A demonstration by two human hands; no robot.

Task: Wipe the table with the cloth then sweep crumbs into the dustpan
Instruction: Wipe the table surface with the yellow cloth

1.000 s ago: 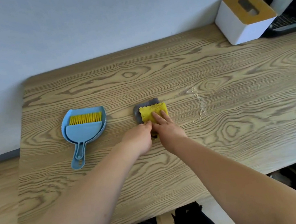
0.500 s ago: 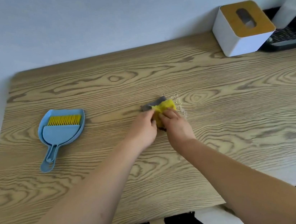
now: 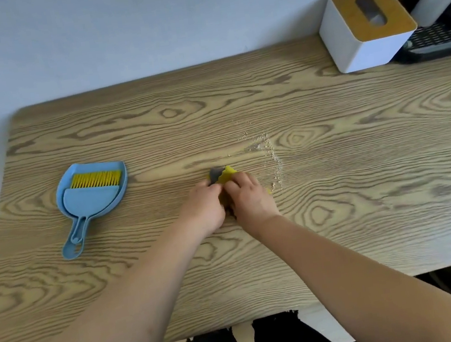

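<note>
Both hands are bunched on the cloth (image 3: 223,174) right now: my left hand (image 3: 203,208) has its fingers curled onto the cloth's near-left edge, and my right hand (image 3: 250,196) is curled over the top of it, so most of the yellow and grey fabric is hidden under my knuckles. It looks wadded up rather than flat, which I'd say is the thing to fix. I'd spread it out a bit and press with a flatter palm so more of it meets the surface (image 3: 363,181). The crumbs (image 3: 270,150) sit just past the cloth, on the side away from the dustpan, in a curved line running back toward me. The dustpan (image 3: 92,194), with its little brush (image 3: 95,179) nested inside, is well off to the cloth's other side, so I'd wipe in that direction with slow, overlapping strokes. Fast flicks would probably scatter the bits toward the tissue box (image 3: 366,31) at the back. Keeping them in one tidy pile makes the sweeping part way easier, I reckon.
</note>
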